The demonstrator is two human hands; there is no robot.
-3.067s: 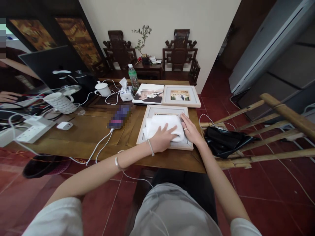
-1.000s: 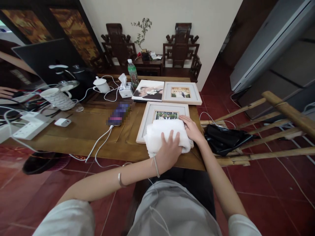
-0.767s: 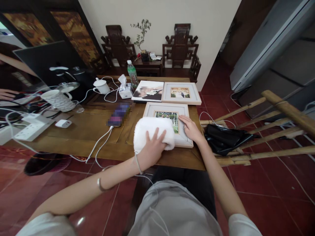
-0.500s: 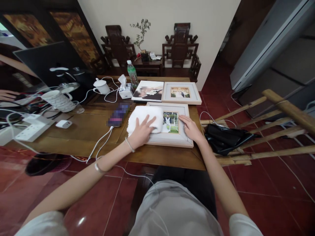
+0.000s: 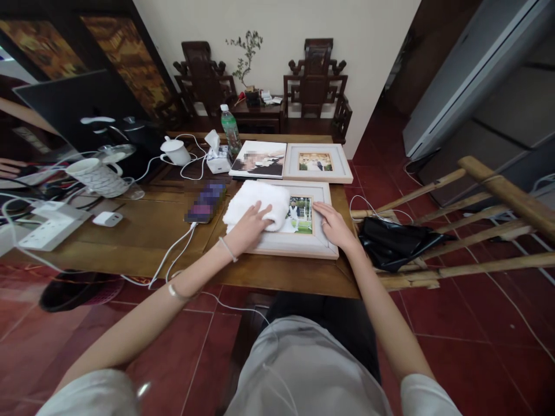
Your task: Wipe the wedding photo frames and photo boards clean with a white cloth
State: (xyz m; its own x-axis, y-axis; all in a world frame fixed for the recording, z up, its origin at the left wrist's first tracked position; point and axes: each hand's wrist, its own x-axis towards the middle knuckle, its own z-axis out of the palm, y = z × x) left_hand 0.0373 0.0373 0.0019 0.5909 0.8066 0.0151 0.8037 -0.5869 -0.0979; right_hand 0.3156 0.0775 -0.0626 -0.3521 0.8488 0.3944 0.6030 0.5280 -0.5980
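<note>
A white picture frame (image 5: 299, 245) lies flat near the table's front edge, with a small outdoor photo (image 5: 302, 216) in its middle. Over its left side is a folded white towel (image 5: 252, 199), which hides that part of the frame and a bit of the photo. My left hand (image 5: 252, 227) presses on the towel from above, its fingers partly spread and bent into the cloth. On the frame's right border rests my right hand (image 5: 335, 226), fingers stretched out and nearly flat, with nothing in it.
Behind lie a second frame (image 5: 340, 167) and a photo panel (image 5: 255, 159). To the left are a phone (image 5: 207, 202) on a cable, a tissue box (image 5: 219, 160), a bottle (image 5: 229, 128), mugs and a power strip (image 5: 52, 228). A bamboo rack (image 5: 416, 271) stands right. Another person's hand (image 5: 11, 169) is far left.
The towel under my left hand has shifted slightly, and my left fingers are more bent and closer together. My right hand stays on the frame's border. The whole view has shifted a little.
</note>
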